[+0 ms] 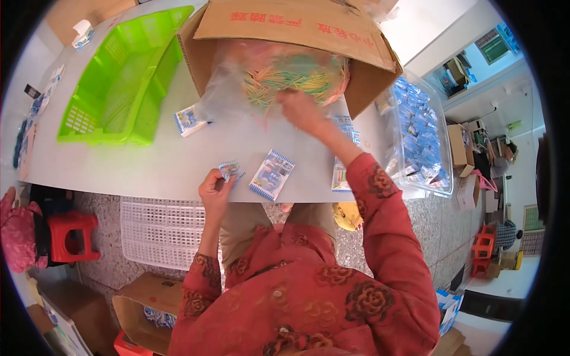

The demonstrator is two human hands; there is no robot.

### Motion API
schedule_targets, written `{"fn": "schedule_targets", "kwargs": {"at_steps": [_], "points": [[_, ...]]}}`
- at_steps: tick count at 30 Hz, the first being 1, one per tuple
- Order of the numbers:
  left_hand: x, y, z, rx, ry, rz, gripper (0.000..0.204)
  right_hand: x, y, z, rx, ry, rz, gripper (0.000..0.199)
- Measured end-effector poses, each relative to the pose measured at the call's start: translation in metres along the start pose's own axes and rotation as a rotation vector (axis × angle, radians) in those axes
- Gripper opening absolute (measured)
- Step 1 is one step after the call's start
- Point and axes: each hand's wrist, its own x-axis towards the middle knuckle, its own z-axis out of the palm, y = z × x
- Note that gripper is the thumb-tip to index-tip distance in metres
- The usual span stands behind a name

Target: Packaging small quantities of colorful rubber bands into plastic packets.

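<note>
My left hand [216, 188] is closed on a small blue-and-white packet [228, 170] just above the near edge of the table. My right hand [298, 109] reaches up to the mouth of a cardboard carton [267, 25], over a heap of thin yellow, green and pink sticks [259, 85]. Its fingers are blurred, so what lies in them is hard to make out. A clear plastic bag [221, 98] lines the carton and spills out at its front. Between my hands, a flat blue-and-white packet [272, 175] lies on the table.
A green basket [148, 110] stands at the left. At the right, a clear tub [440, 133] holds many blue packets. Another packet [189, 121] lies by the carton, and more [339, 178] lie under my right forearm. Below are a white crate [157, 231] and a red stool [72, 231].
</note>
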Motion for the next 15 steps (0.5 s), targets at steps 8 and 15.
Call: {"fn": "schedule_targets", "kwargs": {"at_steps": [8,15], "points": [[0.001,-0.002,0.004,-0.018,-0.028,0.031,0.017,0.056,0.039,0.0,-0.097,0.085,-0.049,0.019],[0.002,0.008,0.009,0.064,-0.035,0.057,0.014,0.091,0.04,0.028,-0.203,0.046,-0.346,0.024]]}}
